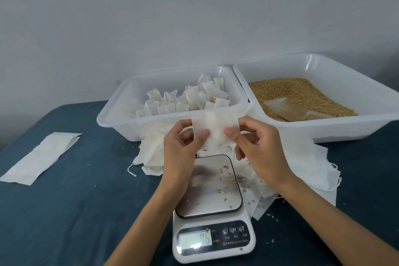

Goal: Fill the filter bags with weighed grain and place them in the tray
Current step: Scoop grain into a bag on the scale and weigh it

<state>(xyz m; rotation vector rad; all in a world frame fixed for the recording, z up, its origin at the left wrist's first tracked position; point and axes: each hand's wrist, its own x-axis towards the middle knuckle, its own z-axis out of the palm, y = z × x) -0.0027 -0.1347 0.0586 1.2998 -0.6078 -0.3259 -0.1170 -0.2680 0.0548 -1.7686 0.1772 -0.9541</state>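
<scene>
A person is holding an empty white filter bag in the air above a small digital kitchen scale, the left hand pinching the bag's left side with the thumb lying across its front and the other fingers curling behind, the right hand pinching the right side in the same way, thumb tip pressing on the front face. The bag is hanging flat and upright between the two hands, just in front of the near wall of a white plastic tray in which filled filter bags are standing packed together, mostly toward its right half. Touching that tray on the right, a second white tray is holding a bed of brown grain, with a clear scoop-like piece lying partly buried in it. A loose heap of empty bags is spreading over the dark blue table cover between the trays and the scale, reaching out to the right. Stray grains are lying scattered on the scale's steel platform, and its lit display is showing digits too blurred to read with confidence. Well apart to the left, a long white paper sleeve is lying flat on the cover
</scene>
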